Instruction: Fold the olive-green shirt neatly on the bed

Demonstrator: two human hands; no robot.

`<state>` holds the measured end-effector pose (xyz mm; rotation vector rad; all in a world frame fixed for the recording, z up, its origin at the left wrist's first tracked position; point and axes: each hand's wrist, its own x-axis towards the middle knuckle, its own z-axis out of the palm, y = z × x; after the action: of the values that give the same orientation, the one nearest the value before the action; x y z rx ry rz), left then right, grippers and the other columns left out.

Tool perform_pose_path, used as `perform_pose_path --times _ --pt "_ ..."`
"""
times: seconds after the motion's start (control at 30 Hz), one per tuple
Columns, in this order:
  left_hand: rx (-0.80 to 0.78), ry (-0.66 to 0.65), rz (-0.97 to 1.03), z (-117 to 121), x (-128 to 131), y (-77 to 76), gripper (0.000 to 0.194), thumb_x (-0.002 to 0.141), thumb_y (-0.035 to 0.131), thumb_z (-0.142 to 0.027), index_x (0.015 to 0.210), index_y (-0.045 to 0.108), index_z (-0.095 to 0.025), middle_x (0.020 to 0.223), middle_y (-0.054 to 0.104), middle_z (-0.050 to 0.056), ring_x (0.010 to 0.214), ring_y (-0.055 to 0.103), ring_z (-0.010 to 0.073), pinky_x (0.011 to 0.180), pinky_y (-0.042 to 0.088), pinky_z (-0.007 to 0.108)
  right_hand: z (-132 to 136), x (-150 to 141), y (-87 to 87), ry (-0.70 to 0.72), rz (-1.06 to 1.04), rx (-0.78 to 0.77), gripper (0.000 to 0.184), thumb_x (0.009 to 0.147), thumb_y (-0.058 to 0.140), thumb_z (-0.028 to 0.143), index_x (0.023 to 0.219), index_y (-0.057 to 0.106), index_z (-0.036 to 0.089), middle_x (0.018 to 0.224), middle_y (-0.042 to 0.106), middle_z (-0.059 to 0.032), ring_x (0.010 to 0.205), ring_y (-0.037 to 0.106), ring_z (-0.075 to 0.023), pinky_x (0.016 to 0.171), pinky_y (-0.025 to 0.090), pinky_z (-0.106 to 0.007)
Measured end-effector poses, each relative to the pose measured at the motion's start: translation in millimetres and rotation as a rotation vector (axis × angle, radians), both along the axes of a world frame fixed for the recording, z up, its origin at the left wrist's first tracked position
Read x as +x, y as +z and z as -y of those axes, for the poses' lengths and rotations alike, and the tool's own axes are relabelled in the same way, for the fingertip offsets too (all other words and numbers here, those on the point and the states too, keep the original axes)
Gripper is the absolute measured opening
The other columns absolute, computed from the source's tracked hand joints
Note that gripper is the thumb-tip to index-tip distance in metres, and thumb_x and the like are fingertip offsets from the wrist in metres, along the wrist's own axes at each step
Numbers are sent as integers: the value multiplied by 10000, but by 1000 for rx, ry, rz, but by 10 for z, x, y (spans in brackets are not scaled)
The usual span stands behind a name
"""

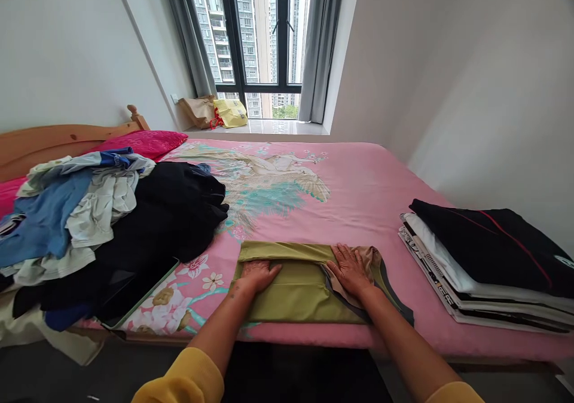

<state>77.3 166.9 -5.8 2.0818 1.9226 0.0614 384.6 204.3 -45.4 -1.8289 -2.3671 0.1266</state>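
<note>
An olive-green garment (291,298) with brown and dark grey trim lies folded into a long strip at the front edge of the bed. My left hand (259,274) rests flat on its left part, thumb out to the side; the fingertips are partly hidden at the upper fold. On the right part, near the brown lining, my right hand (352,269) presses down with its fingers stretched out. Neither hand grips anything.
The bed has a pink floral sheet (359,182). To the left are a heap of loose clothes (170,211) and a dark-screened tablet (139,292). A stack of folded clothes (488,253) stands at right. Bags (231,113) sit on the windowsill.
</note>
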Motion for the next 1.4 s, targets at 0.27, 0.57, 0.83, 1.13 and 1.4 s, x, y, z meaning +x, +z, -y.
perform_pose_path --times 0.27,0.57,0.83,1.13,1.4 --pt "153 223 -94 177 -883 12 563 829 411 -447 1338 403 -208 1426 385 141 1343 273 306 1058 93 601 -4 9 -53 2 14 20 675 874 244 622 1419 287 226 1485 268 -65 1378 164 -217 1115 46 -466" --pt "459 -138 -79 294 -898 68 279 808 473 -208 1009 639 -304 1349 473 45 1337 293 257 1103 126 517 -6 9 -46 -2 34 4 646 886 251 593 1423 279 235 1486 266 -64 1378 170 -224 1111 64 -478" --pt "422 -139 -17 273 -852 150 377 708 495 -132 1047 608 -252 1291 517 69 1291 354 260 1104 136 528 21 -13 2 -8 52 7 633 890 266 579 1420 287 233 1482 278 -59 1377 173 -216 1114 88 -473" --pt "403 -136 -58 106 -677 172 294 736 424 -78 841 642 -246 976 658 51 1063 536 231 1076 181 505 26 -10 -8 -9 47 24 634 891 261 583 1412 308 224 1479 285 -56 1373 184 -214 1118 82 -474" --pt "490 -77 -74 219 -756 250 206 687 519 -179 841 651 -215 1125 610 85 1113 503 264 1030 279 489 18 -6 -42 -15 18 39 645 884 247 598 1410 312 230 1481 281 -49 1373 189 -215 1119 74 -474"
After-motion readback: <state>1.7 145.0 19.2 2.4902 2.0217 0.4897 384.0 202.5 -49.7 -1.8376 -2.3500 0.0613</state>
